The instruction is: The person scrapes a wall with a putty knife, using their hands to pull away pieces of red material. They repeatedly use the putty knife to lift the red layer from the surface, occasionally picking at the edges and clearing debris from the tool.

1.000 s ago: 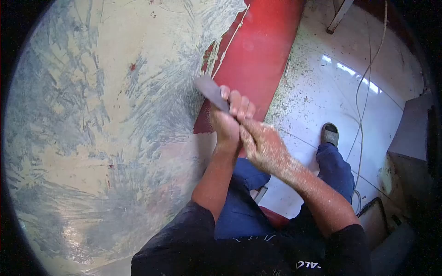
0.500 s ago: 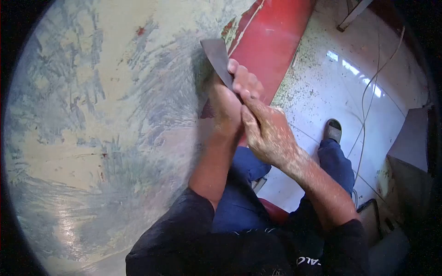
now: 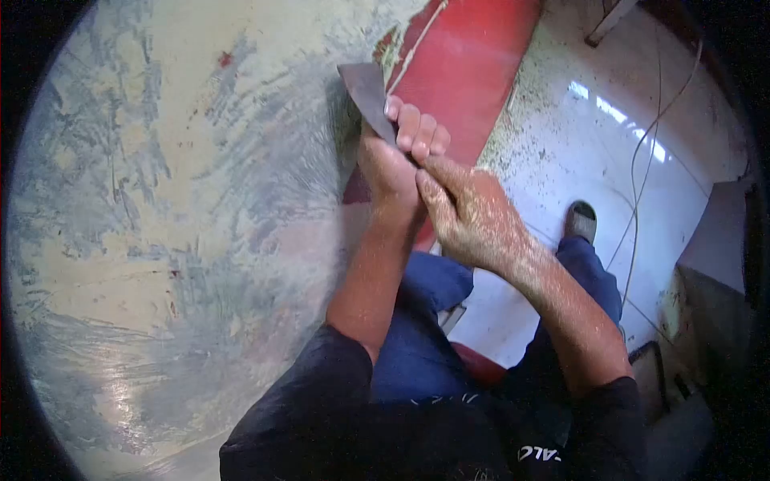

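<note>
A dark grey-brown strip, which looks like sandpaper (image 3: 366, 94), spreads wider at its upper end and narrows toward my hands. My left hand (image 3: 385, 167) is closed on it, with the fingers curled on its right side and the heel of the palm on its left. My right hand (image 3: 467, 212), dusted with pale powder, is closed at the lower end of the strip, its fingertips against my left hand. The strip's lower end is hidden between the hands. Beneath them lies a large panel (image 3: 241, 184) smeared with cream and grey filler.
A red painted band (image 3: 473, 56) runs along the panel's right side. Greenish dust lies on the glossy tiled floor (image 3: 553, 136), where a thin cable (image 3: 638, 160) trails. My shoe (image 3: 581, 223) stands on the tiles. A grey box-like object (image 3: 718, 232) is at far right.
Both hands and the strip appear slightly further left in view; the panel has also shifted a little left. The grip looks the same.
</note>
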Demonstrator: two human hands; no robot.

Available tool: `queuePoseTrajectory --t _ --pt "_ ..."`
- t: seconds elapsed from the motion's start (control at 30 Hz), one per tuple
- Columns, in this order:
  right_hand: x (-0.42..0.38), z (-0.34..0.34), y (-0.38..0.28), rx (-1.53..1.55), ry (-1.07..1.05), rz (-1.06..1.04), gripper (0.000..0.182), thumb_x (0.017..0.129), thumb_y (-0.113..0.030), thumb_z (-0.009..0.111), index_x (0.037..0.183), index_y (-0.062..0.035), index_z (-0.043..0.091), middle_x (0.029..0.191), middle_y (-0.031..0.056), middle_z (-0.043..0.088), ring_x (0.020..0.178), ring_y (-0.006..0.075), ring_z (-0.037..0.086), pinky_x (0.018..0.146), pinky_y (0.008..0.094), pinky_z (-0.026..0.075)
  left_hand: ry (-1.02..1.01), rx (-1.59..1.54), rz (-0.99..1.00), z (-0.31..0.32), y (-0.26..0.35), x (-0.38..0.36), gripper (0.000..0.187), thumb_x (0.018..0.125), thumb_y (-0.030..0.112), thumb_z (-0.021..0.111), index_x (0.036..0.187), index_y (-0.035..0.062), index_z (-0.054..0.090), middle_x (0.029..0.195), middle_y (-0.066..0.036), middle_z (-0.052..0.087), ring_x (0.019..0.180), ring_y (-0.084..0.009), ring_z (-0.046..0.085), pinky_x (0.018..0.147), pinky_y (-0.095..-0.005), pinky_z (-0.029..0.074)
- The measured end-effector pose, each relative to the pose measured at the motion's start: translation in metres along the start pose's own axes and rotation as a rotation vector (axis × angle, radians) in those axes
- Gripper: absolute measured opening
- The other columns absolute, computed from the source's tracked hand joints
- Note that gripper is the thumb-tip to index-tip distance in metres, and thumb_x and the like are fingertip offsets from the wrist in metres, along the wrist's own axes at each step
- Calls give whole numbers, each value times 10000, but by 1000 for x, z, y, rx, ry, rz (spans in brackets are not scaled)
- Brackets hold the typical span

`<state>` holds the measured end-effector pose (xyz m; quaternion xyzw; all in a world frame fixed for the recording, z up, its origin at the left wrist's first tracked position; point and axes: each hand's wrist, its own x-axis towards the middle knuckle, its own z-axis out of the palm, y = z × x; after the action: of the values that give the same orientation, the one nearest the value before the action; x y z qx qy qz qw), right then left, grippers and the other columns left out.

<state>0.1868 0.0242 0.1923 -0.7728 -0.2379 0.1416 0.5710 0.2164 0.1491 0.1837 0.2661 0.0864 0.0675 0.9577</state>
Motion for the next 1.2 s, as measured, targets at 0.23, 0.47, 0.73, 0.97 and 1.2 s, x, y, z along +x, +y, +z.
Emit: queuePoseTrajectory --t 0.23,0.47,0.73,0.97,1.2 --pt "-5 -9 3 50 115 -151 311 903 -127 503 1156 37 578 829 283 612 755 416 635 663 413 495 -52 133 106 8 -11 -1 262 982 336 360 790 159 386 510 34 299 417 -105 308 433 -282 338" --pt "-8 -3 7 102 251 -188 278 916 -141 495 1113 32 586 808 279 616 750 387 645 672 426 484 -49 169 104 22 -14 10 270 981 336 351 781 159 389 509 38 316 409 -107 307 446 -266 337" --pt "1 -10 10 119 288 -152 264 916 -131 490 1119 6 588 801 282 598 734 411 626 639 426 490 -112 113 57 19 -18 15 140 935 221 366 828 146 419 516 40 336 423 -104 364 463 -295 391" --pt "-33 19 4 127 122 -53 278 911 -107 500 1153 16 558 777 265 588 728 423 611 625 442 474 -66 10 -1 -3 -10 -32 225 991 317 365 823 167 380 528 39 311 423 -99 327 451 -271 359" --pt "-4 14 -17 132 164 -28 270 917 -90 488 1143 41 558 803 294 593 750 425 629 638 445 485 34 118 -107 0 5 -18 175 973 254 369 829 157 389 539 44 315 429 -93 319 447 -259 349"
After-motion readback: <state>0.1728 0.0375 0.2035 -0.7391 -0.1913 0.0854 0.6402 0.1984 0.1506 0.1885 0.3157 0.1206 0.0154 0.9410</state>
